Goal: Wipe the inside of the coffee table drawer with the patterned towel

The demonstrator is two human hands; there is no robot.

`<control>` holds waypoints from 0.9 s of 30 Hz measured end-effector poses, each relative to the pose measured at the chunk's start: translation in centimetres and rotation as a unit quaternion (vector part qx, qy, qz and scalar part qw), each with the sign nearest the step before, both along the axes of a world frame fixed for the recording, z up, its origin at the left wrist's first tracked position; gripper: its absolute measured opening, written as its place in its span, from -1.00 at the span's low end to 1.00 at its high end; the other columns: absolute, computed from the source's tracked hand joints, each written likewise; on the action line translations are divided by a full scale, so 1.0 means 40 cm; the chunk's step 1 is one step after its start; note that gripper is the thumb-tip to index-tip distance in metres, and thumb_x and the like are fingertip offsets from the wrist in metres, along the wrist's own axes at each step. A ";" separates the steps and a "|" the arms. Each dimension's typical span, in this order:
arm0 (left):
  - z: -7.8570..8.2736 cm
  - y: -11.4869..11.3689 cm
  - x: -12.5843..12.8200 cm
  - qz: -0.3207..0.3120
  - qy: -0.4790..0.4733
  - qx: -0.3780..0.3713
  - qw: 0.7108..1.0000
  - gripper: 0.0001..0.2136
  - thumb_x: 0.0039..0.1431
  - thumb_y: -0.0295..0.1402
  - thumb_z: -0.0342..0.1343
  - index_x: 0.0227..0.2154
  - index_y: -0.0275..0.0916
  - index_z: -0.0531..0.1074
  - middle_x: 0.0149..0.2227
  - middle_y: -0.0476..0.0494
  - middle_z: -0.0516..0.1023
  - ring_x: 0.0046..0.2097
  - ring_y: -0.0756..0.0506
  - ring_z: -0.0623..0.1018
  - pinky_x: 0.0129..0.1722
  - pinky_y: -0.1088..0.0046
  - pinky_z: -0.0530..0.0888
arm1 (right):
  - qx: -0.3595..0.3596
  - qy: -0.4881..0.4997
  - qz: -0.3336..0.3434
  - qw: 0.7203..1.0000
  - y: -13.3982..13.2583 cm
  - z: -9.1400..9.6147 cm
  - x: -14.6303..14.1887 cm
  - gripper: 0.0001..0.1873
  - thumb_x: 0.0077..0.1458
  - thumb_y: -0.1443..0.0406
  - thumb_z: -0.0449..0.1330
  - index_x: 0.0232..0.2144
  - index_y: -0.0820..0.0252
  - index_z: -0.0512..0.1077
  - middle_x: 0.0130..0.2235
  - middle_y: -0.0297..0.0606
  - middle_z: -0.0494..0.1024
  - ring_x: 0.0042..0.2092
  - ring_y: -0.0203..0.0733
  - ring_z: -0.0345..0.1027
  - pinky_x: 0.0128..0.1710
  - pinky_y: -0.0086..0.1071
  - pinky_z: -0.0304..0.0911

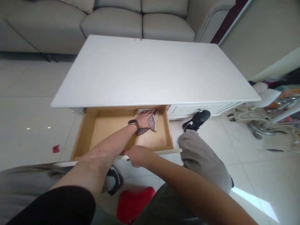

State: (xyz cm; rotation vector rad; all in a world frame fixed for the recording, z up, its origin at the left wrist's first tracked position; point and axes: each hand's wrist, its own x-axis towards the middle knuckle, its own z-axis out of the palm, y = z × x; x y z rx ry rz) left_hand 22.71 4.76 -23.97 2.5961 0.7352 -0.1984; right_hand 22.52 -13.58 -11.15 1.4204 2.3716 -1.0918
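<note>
Fingers spread, the left hand (143, 120) rests on a brown-and-white patterned cloth (153, 122) near the far right corner of a pale wooden drawer (106, 123); the right hand (137, 155) grasps the drawer's front edge.

Soft, fairly even light; a bright patch (259, 200) glares on the floor (248, 168) at lower right, small glints (48, 127) at left. Shadow (21, 56) lies beneath the sofa (112, 26). Clutter (264, 122) at right looks blurred, stretched.
</note>
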 end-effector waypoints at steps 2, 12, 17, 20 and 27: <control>0.002 0.025 -0.092 0.019 0.014 0.011 1.000 0.06 -0.05 0.12 0.30 0.47 -0.16 0.03 0.54 -0.22 -0.04 0.52 -0.31 0.05 0.51 0.13 -0.04 | 0.014 0.000 0.009 1.000 0.004 -0.010 -0.010 -0.55 0.25 0.38 0.19 0.17 0.08 0.48 0.03 -0.06 0.64 0.06 0.06 0.55 -0.03 -0.15 0.49; 0.068 0.141 -0.553 0.240 0.215 0.061 0.945 0.02 0.10 -0.02 0.30 0.49 -0.24 -0.12 0.54 -0.26 -0.02 0.52 -0.25 -0.03 0.47 0.16 -0.06 | 0.021 -0.051 0.007 0.998 0.012 0.018 -0.047 -0.54 0.27 0.38 0.21 0.20 0.11 0.44 0.03 0.00 0.62 0.07 0.06 0.54 -0.04 -0.13 0.50; 0.075 0.115 -0.518 0.281 0.255 0.062 0.923 0.08 0.09 0.00 0.34 0.50 -0.21 -0.19 0.55 -0.34 -0.12 0.54 -0.28 -0.11 0.46 0.10 -0.04 | 0.026 -0.057 0.011 0.998 0.006 0.035 -0.039 -0.59 0.32 0.37 0.17 0.19 0.10 0.45 0.01 -0.03 0.63 0.06 0.05 0.55 -0.05 -0.15 0.50; 0.079 0.095 -0.486 0.287 0.262 0.056 0.920 0.09 0.09 0.03 0.35 0.50 -0.23 -0.18 0.56 -0.40 -0.23 0.54 -0.35 -0.15 0.45 0.03 -0.01 | 0.045 -0.053 0.010 0.998 -0.001 0.020 -0.041 -0.61 0.33 0.37 0.15 0.17 0.10 0.45 -0.02 -0.04 0.64 0.05 0.05 0.56 -0.06 -0.15 0.49; 0.046 0.036 -0.308 0.234 0.215 -0.021 0.948 0.21 0.01 0.17 0.29 0.52 -0.25 -0.29 0.54 -0.44 -0.50 0.52 -0.50 -0.39 0.44 -0.20 -0.21 | 0.038 -0.049 0.012 0.998 -0.008 0.006 -0.049 -0.59 0.31 0.41 0.16 0.17 0.08 0.48 -0.01 -0.04 0.64 0.05 0.05 0.56 -0.04 -0.15 0.49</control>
